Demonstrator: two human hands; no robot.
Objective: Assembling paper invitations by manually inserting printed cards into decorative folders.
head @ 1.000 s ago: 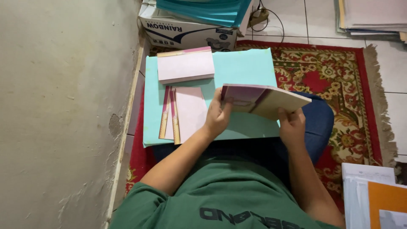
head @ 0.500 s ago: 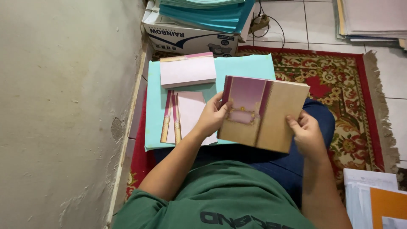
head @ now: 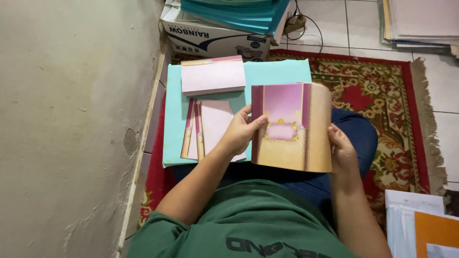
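— Pink and tan card (head: 291, 128), one, folded, held up over the lap. Left hand (head: 240, 131) pinches its left edge, thumb on the printed face, fingers behind. Right hand (head: 342, 152) grips the right edge, fingers curled round the back.

— Count of what lies under it?

— One teal sheet (head: 277, 72) spread on the rug (head: 382, 95). On the sheet: one squared stack of pale pink cards (head: 213, 75) at the far end; nearer, a fanned bunch (head: 205, 126), about three or four cards, exact number not clear, since the left hand covers its near corner.

— Touching?

— Stack and fan lie just apart. The held card hangs above the sheet's right half and touches neither pile.

— Surroundings?

— One cardboard box (head: 210, 38) beyond the sheet, with a pile of teal paper (head: 234, 12) on top. One paper pile (head: 420, 21) on the tiled floor at far right, another (head: 416, 217) with an orange sheet (head: 435, 229) at near right. Plaster wall (head: 71, 119) on the left.
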